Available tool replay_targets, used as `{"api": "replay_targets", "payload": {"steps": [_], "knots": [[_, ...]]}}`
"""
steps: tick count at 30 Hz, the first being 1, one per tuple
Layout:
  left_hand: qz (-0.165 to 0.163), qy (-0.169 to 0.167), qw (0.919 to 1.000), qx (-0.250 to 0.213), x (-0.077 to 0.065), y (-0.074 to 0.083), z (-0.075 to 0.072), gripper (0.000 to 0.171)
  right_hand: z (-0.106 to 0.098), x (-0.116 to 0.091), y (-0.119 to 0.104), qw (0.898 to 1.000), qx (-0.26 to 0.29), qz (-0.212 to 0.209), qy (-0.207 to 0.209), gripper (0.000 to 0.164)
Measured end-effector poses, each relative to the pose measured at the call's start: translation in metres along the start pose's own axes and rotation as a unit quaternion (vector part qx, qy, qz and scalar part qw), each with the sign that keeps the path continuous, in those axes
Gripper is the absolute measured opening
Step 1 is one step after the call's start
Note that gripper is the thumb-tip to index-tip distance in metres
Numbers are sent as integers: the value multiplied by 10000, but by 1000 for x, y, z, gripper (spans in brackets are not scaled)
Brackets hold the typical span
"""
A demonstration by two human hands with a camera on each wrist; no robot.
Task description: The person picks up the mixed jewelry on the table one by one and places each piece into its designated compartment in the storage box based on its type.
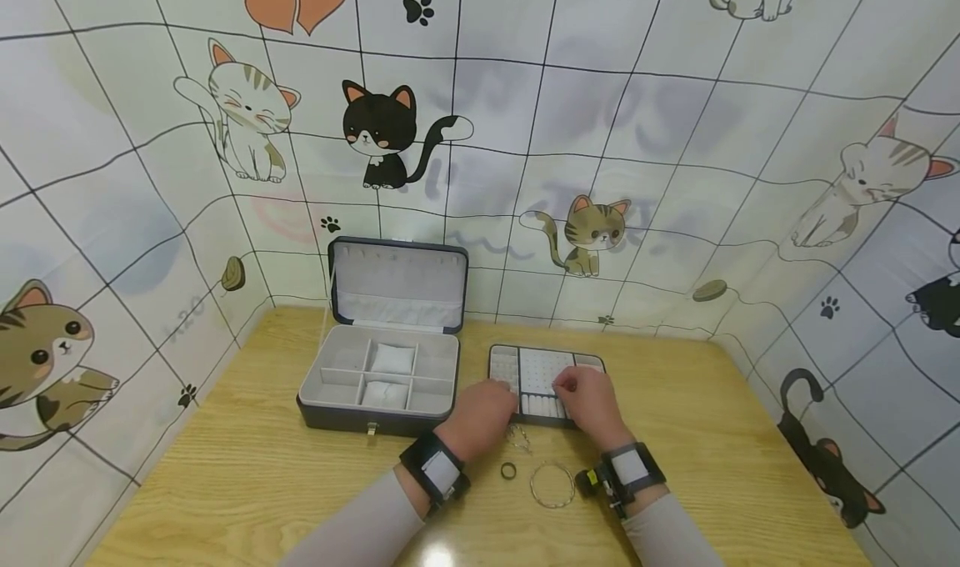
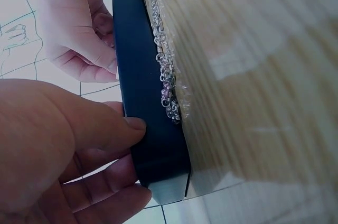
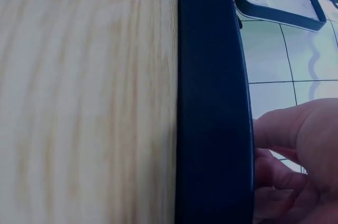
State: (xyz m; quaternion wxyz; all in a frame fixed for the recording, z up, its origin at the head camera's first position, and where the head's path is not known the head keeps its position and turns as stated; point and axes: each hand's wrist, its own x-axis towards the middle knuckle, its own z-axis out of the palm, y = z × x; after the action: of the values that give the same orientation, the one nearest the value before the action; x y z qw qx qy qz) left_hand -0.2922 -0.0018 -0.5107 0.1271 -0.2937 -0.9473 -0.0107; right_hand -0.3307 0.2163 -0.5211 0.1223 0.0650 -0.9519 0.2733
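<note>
A dark-sided jewelry tray (image 1: 546, 368) with pale compartments, a dotted middle panel and ring rolls lies on the table. My left hand (image 1: 480, 417) grips its front left corner; in the left wrist view the thumb (image 2: 136, 124) presses the dark front wall. Over the tray's right part, my right hand (image 1: 594, 404) has thumb and fingertips together at the dotted panel, pinching a tiny pale item whose kind is too small to tell. A silver chain (image 2: 168, 76) lies along the tray's front. Nearer me are a dark ring (image 1: 502, 470) and a thin gold bangle (image 1: 532, 489).
To the left stands an open dark jewelry box (image 1: 337, 418), its lid (image 1: 397, 283) leaning up at the back. Two white cushions (image 1: 393, 358) sit in its middle compartments. Cat-printed cloth (image 1: 495, 175) walls the back and sides of the wooden table (image 1: 225, 467).
</note>
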Motion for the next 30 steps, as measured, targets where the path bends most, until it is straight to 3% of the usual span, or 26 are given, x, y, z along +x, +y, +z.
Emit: {"api": "replay_targets", "payload": {"steps": [12, 30], "knots": [[28, 22, 10000, 39, -1, -1, 1, 9, 0, -2, -4, 9997, -9, -226, 16, 5], [77, 106, 9998, -163, 0, -4, 5, 8, -4, -2, -4, 9996, -115, -186, -153, 5]]}}
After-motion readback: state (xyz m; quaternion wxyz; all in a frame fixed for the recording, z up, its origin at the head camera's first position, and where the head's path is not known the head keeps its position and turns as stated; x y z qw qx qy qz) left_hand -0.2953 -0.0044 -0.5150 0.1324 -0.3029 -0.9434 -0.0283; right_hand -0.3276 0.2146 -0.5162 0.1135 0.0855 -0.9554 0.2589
